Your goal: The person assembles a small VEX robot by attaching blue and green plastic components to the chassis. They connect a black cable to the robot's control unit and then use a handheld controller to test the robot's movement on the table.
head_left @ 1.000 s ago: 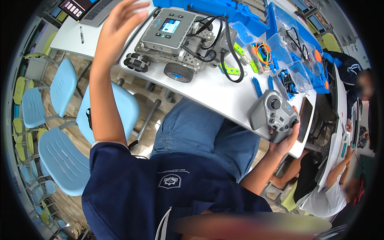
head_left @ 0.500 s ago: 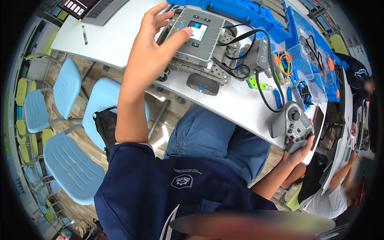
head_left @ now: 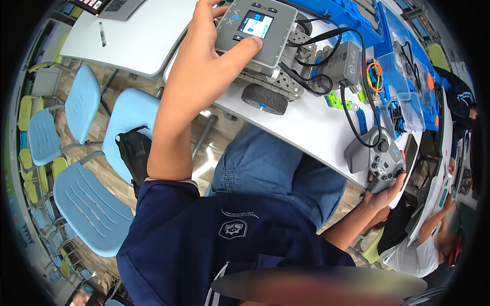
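Observation:
A grey control brick [head_left: 237, 30] with a lit screen sits on top of a wheeled toy robot [head_left: 264, 98] on the white table. My left hand [head_left: 212, 58] grips this brick by its left side. Its thumb presses near the button below the screen, while the fingers bend around the far left edge and are partly hidden. In my right hand [head_left: 390, 189] is a grey game controller [head_left: 380, 162], held at the table's right edge with the thumb by a stick. A black cable [head_left: 352, 125] runs from the controller to a grey battery-like block [head_left: 344, 64] beside the robot.
Blue bins [head_left: 342, 18] and clear boxes [head_left: 406, 102] with small parts stand along the back right. A laptop [head_left: 120, 13] and a pen [head_left: 102, 34] lie on the left table [head_left: 138, 46]. Blue chairs [head_left: 92, 209] stand at left; other people sit at right.
My left thumb has slid from the left part of the screen down to the button below it, and the fingers have closed in on the brick's edge. The right hand keeps its hold.

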Motion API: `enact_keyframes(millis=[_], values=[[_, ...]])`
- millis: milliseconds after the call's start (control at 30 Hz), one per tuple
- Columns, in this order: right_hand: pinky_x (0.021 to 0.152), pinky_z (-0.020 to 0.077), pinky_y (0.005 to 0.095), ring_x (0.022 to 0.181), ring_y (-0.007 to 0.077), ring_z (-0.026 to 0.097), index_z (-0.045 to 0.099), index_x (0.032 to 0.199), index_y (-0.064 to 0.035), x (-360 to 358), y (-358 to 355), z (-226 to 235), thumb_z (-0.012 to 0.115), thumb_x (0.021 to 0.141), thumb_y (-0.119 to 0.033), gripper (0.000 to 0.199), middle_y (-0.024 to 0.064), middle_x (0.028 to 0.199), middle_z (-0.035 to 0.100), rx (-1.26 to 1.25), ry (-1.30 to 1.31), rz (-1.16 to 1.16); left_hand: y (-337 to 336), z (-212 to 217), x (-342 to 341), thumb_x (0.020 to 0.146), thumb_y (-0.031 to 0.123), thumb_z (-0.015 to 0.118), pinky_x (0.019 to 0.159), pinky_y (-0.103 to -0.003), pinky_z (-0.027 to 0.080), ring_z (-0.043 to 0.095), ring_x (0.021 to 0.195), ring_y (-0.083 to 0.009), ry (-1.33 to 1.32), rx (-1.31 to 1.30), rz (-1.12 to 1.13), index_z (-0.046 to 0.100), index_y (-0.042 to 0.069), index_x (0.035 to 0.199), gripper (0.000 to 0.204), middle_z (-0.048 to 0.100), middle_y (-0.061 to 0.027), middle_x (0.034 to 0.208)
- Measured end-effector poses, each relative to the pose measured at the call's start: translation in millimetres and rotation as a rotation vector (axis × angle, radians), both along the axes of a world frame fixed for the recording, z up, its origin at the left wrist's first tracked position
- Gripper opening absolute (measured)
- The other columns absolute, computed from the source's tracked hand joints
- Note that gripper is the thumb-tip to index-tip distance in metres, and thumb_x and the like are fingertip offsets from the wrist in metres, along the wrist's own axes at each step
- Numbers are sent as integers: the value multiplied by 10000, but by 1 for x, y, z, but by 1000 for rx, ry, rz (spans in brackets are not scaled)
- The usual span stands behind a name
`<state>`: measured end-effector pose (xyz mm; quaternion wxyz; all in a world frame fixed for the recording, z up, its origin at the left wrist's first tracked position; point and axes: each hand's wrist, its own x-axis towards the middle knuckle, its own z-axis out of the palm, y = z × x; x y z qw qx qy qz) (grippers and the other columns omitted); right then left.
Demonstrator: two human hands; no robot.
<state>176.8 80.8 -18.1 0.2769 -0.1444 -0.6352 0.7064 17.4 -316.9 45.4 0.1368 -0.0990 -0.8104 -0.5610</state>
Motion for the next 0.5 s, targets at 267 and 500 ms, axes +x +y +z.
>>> enact_keyframes(millis=[267,500], values=[[446,506,260,766,211,683,403,1449,27,0,-5,1,502,998,-458,670,182,1182,618,-43,53,91,-1,5,-1,840,271,755,1067,-424,395,479,1331,-340,-30,0,-21,397,100,1486,758,512,-249,1388],[435,507,264,776,213,688,418,1437,29,-2,-7,2,533,979,-469,687,177,1174,621,0,32,25,-27,12,-13,943,346,698,1109,-384,369,611,1171,-252,-66,45,59,402,48,1479,681,570,-220,1348]])
